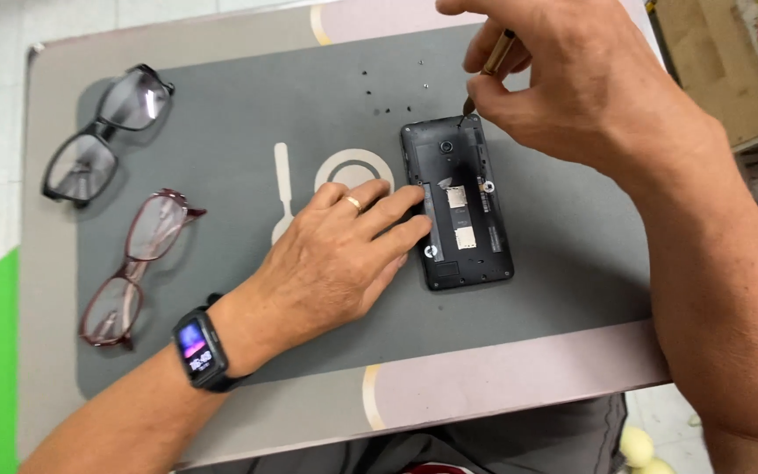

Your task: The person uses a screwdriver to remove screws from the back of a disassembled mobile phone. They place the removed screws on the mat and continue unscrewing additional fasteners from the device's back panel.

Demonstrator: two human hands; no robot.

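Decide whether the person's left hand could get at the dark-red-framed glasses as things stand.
Probably yes: the left hand rests on the black opened phone, and only bare grey mat lies between it and the dark-red-framed glasses.

A black opened phone (457, 204) is laid on a grey mat (247, 123), beside black-framed glasses (105, 132) and dark red-framed glasses (138, 268), near a black smartwatch (199, 348).

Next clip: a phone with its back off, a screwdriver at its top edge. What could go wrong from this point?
1. Tiny loose screws lie unboxed on the grey mat beside the right hand; a brush might scatter them.
2. The screwdriver tip sits at the open phone corner; a slip could gouge exposed parts.
3. Only the left hand fingertips steady the phone, so it may shift.
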